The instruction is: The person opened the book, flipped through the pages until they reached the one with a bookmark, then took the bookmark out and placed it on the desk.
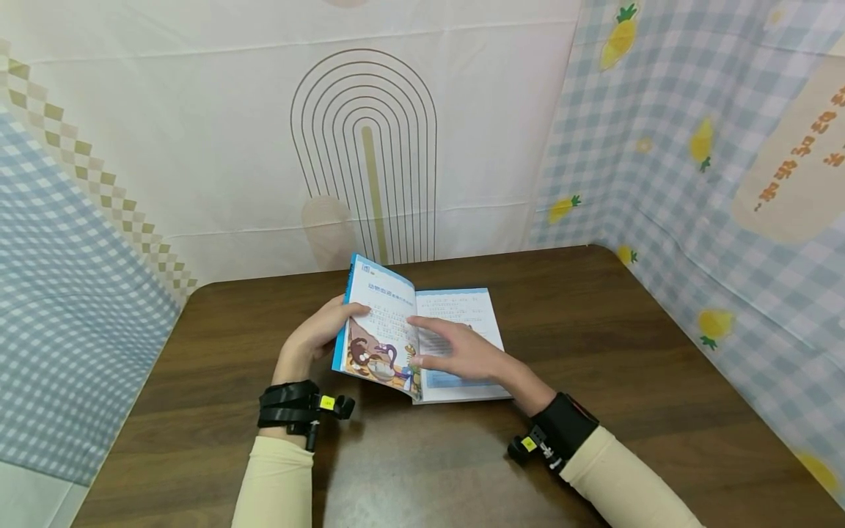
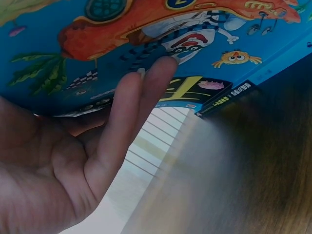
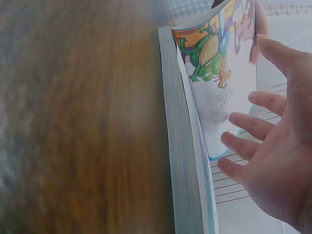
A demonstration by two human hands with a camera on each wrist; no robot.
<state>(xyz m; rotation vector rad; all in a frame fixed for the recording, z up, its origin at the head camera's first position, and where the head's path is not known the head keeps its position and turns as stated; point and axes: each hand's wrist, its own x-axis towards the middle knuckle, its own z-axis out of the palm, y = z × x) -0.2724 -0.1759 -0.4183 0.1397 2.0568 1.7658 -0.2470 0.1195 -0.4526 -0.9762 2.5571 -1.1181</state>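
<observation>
An illustrated book (image 1: 379, 301) lies open on the table, its left side lifted and tilted up. My left hand (image 1: 318, 331) grips that raised side by its outer edge, thumb over the page and fingers behind the cover. In the left wrist view those fingers lie against the blue cover (image 2: 239, 36), printed with cartoon figures. Over the middle of the book is my right hand (image 1: 465, 352), fingers apart and pointing toward the left page. In the right wrist view the thick page block (image 3: 180, 131) rests on the table, beside the spread fingers (image 3: 253, 126).
The brown wooden table (image 1: 634, 367) extends around the book on all sides. A white cloth (image 1: 495, 147) with printed arches hangs behind it, and blue checked cloth (image 1: 660, 183) closes off the right. Black camera straps (image 1: 288, 403) wrap both wrists.
</observation>
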